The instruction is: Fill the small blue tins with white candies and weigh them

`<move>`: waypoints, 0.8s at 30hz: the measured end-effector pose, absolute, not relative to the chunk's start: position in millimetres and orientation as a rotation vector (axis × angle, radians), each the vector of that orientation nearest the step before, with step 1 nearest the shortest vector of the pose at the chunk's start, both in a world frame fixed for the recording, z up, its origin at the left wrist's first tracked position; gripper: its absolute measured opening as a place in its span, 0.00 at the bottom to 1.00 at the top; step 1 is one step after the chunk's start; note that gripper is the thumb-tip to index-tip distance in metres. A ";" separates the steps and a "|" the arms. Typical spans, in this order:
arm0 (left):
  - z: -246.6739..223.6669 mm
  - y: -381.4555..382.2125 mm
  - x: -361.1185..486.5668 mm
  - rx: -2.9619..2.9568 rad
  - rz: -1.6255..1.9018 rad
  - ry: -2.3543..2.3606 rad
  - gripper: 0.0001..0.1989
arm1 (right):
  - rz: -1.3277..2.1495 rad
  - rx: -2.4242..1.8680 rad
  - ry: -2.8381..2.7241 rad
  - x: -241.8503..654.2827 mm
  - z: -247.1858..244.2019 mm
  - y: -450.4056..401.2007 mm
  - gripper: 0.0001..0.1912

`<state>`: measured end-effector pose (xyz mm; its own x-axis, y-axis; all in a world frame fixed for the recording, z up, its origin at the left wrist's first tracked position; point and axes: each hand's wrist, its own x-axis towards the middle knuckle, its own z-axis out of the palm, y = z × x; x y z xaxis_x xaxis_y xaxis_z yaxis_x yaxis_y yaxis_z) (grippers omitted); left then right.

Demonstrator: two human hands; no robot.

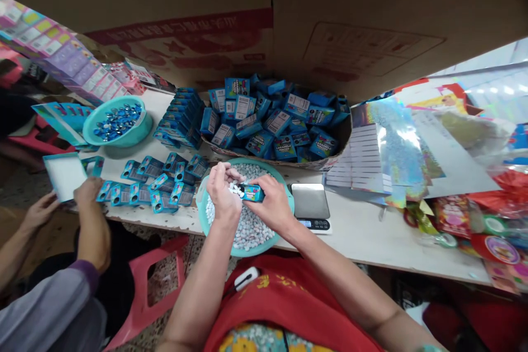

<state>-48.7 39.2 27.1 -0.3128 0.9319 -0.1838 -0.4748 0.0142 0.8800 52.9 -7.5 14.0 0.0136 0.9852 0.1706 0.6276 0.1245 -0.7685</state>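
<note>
My right hand [273,199] grips a small blue candy box [252,193], laid on its side with its end toward my left hand. Cupped next to that end, my left hand [224,190] holds several small white candies [236,189]. Both hands are above a turquoise basin [205,214] filled with white and pale grey candies [256,231]. Just right of the basin lies a small kitchen scale [311,202] with a lit display. Whether candies are inside the box I cannot tell.
A carton [330,164] heaped with blue boxes stands behind the basin. Several blue boxes [140,193] lie to the left, near a bowl [136,138] of blue-wrapped sweets. A co-worker's hands [87,191] hold a box at far left. Shiny sheets and packets [396,143] cover the right side.
</note>
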 end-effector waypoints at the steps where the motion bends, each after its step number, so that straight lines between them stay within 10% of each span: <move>1: 27.4 37.5 -49.3 0.585 1.563 1.109 0.12 | 0.642 -1.576 -1.689 53.2 13.5 -7.7 0.13; 24: 25.7 35.3 -43.4 0.670 1.493 1.098 0.09 | 0.707 -1.573 -1.577 47.3 1.6 -4.3 0.12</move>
<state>-43.4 35.3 25.7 -0.2282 0.9611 -0.1556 -0.4351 0.0423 0.8994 47.3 -4.3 1.6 0.0742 0.9871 0.1418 0.5512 0.0780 -0.8307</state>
